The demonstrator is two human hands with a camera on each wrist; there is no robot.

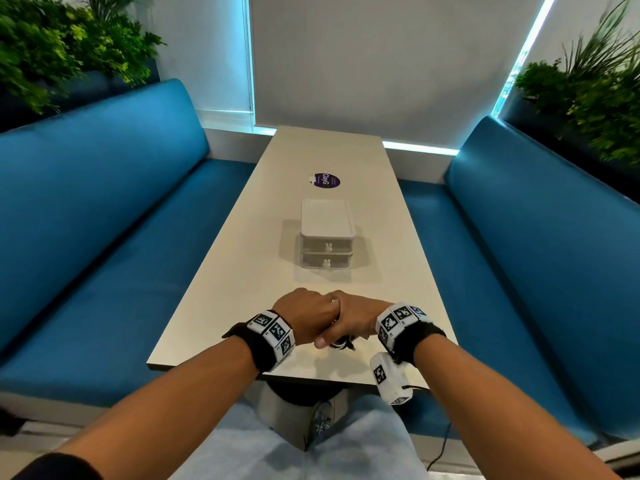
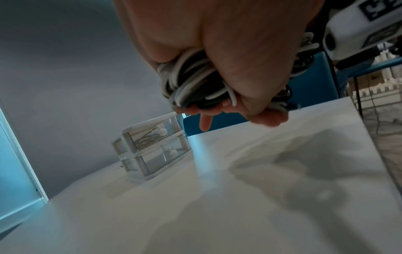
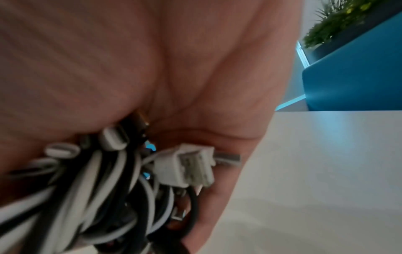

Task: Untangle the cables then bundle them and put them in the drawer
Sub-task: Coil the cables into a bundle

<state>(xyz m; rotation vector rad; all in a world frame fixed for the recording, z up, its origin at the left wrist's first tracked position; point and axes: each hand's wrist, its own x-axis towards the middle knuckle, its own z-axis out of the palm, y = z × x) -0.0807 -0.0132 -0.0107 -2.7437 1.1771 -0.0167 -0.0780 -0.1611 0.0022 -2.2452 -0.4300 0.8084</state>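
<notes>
A tangle of white and black cables (image 1: pixel 341 342) is bunched between both hands just above the near end of the table. My left hand (image 1: pixel 306 318) grips the bundle (image 2: pixel 193 82) with curled fingers. My right hand (image 1: pixel 353 323) presses against the left one and holds the same cables (image 3: pixel 104 185); white USB plugs (image 3: pixel 187 165) stick out by its palm. Most of the bundle is hidden by the hands in the head view. The small clear two-drawer unit (image 1: pixel 327 237) stands further along the table, both drawers pushed in, apart from the hands.
The long pale table (image 1: pixel 381 258) has a purple round sticker (image 1: pixel 325 180) beyond the drawer unit (image 2: pixel 150 151). Blue benches (image 1: pixel 104 209) run along both sides, with plants behind them. The table's near edge lies just under my wrists.
</notes>
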